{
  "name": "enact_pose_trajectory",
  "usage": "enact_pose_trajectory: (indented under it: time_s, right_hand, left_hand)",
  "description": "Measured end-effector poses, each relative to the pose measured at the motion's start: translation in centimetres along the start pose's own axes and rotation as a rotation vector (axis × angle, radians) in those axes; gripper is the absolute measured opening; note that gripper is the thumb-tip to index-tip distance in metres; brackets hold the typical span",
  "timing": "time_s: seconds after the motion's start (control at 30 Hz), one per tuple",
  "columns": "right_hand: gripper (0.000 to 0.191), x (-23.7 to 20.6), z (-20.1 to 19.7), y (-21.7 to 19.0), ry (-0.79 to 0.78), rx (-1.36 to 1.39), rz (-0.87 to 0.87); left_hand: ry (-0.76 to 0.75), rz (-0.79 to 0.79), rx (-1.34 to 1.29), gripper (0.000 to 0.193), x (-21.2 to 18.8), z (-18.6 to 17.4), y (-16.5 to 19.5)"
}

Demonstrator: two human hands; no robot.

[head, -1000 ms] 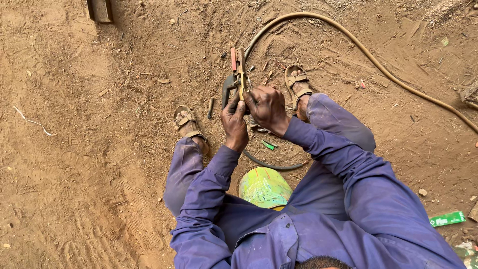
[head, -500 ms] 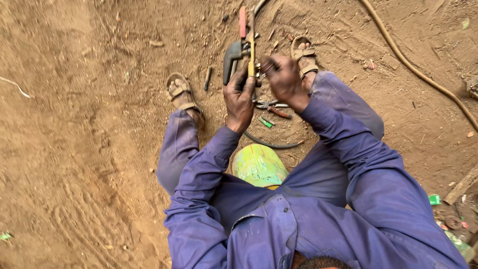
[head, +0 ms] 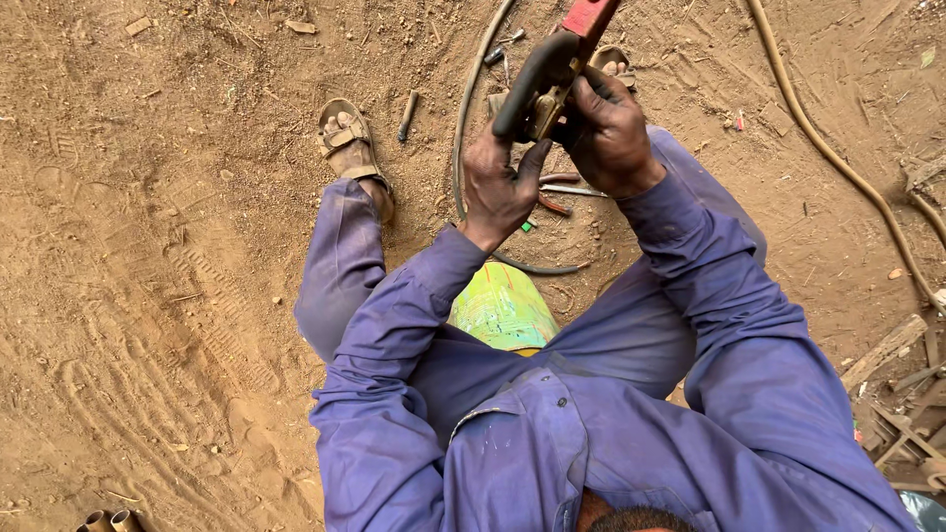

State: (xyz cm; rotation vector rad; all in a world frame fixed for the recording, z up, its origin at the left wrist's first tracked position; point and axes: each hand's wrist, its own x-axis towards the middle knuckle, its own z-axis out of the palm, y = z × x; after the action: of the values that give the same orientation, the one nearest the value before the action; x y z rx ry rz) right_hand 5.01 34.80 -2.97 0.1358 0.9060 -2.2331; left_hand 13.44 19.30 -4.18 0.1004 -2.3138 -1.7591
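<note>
I sit on a yellow-green drum (head: 503, 307) over dirt ground, wearing a purple coverall. Both hands are raised in front of me on an electrode holder (head: 544, 84) with a black handle, brass body and red jaw at the top. My left hand (head: 501, 187) touches the lower end of the black handle with fingers partly spread. My right hand (head: 609, 130) wraps around the holder's brass middle. A dark cable (head: 473, 108) runs from the holder down to the ground and curves under my legs.
My sandalled feet (head: 347, 138) rest on the dirt. Small metal rods and pliers (head: 564, 189) lie between my legs. A thick tan hose (head: 838, 158) curves along the right. Scrap wood and metal (head: 902, 394) sit at the right edge. Pipe ends (head: 108, 520) show bottom left.
Both hands have lifted the electrode holder up and closer to my head. The view has tilted, so the holder and hands look bigger and higher in the picture.
</note>
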Motion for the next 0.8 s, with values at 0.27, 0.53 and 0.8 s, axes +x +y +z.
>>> enact_pose_trajectory:
  time_s: [0.27, 0.53, 0.8]
  right_hand:
    - [0.035, -0.8, -1.2, -0.8, -0.044, -0.288, -0.056]
    - [0.041, -1.5, -1.1, -3.2, -0.249, -0.719, 0.009]
    - [0.043, -1.7, -1.9, -3.1, -0.154, -0.844, 0.117]
  left_hand:
    - [-0.223, 0.098, -0.054, 0.054, 1.5, -2.2, 0.6]
    - [-0.438, -0.056, -0.211, 0.050, 1.9, -3.1, 0.1]
    - [-0.450, -0.125, -0.244, 0.040, 0.9, -2.4, 0.7]
